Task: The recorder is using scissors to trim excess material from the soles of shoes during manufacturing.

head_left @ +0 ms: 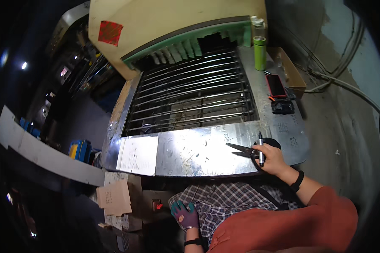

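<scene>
Scissors [240, 149] and a marker [260, 148] are gripped together in the right hand [271, 159] at the metal table's [190, 154] front edge; either could slip off. The gloved left hand [184, 213] hangs empty, fingers spread.

A green bottle [260, 52] stands at the metal table's [198, 154] far right corner. Nearer lie a red phone [276, 85] and a paper sheet [138, 155], perhaps a form

Red square label [110, 32] on cream machine hood. White paper sheet [137, 154] on steel table's front left. Brown cardboard piece [114, 197] below. Red-cased phone [276, 85], dark screen, at table's right.
</scene>
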`<act>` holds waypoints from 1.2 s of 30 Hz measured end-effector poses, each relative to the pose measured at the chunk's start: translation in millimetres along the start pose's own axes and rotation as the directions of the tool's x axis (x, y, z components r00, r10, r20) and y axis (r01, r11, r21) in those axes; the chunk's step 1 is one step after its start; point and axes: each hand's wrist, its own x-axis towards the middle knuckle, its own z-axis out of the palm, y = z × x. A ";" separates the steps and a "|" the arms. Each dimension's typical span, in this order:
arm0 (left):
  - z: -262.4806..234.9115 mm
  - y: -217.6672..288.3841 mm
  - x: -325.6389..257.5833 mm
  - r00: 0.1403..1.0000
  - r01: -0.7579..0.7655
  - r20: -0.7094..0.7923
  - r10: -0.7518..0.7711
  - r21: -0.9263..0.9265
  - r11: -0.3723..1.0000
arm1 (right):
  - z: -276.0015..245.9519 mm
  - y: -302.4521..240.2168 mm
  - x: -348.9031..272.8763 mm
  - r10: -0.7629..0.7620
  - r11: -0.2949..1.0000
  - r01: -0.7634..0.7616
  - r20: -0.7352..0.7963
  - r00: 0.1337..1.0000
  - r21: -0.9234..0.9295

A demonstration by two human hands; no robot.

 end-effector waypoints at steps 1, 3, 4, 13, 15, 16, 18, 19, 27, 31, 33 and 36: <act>-0.3 0.1 0.6 0.999 -0.012 -0.032 0.012 0.009 1.000 | -0.1 1.4 0.0 0.015 1.000 -0.015 -0.015 1.000 -0.003; -3.4 3.3 2.7 0.997 -0.023 -0.072 0.024 0.012 1.000 | 0.3 3.5 -0.2 -0.023 1.000 0.023 -0.031 0.999 0.015; -3.7 5.7 3.6 0.997 -0.036 -0.071 0.037 0.015 0.999 | 0.0 3.8 0.2 -0.013 1.000 0.014 -0.040 0.999 0.016; -0.1 12.0 7.6 0.997 -0.047 -0.064 0.048 0.005 0.999 | 2.6 1.7 0.6 -0.053 0.999 0.053 -0.001 0.999 0.006; -0.4 9.2 10.6 0.999 -0.021 -0.043 0.020 -0.020 1.000 | -0.3 -0.4 -2.7 0.002 1.000 -0.003 -0.026 1.000 -0.027; 0.8 2.6 13.3 0.999 -0.029 -0.020 0.028 -0.053 0.998 | 4.2 3.5 -4.3 -0.047 0.999 0.047 -0.090 0.995 -0.006; 19.8 -21.7 21.2 0.999 0.046 -0.014 -0.049 -0.140 0.989 | 3.0 0.7 -4.6 -0.024 1.000 0.024 -0.081 0.996 -0.005; 26.7 -33.8 28.1 0.994 0.113 0.010 -0.113 -0.199 0.973 | 4.2 0.7 -4.6 -0.021 1.000 0.022 -0.071 0.997 0.006; 52.7 -73.1 63.1 0.933 0.358 0.141 -0.330 -0.426 0.831 | 12.9 10.8 -1.5 -0.044 0.998 0.041 -0.076 0.996 -0.037; 46.9 -62.6 58.1 0.933 0.341 0.059 -0.355 -0.460 0.820 | 19.6 18.9 -0.2 -0.034 0.999 0.031 -0.080 0.996 -0.036; 48.4 -61.4 52.9 0.915 0.388 0.071 -0.398 -0.428 0.817 | 20.5 20.9 -2.2 -0.065 0.993 0.057 -0.080 0.995 -0.099; 75.1 -78.9 36.4 0.936 0.292 -0.064 -0.345 -0.403 0.867 | 21.9 17.7 -3.2 -0.073 0.993 0.066 -0.072 0.995 -0.096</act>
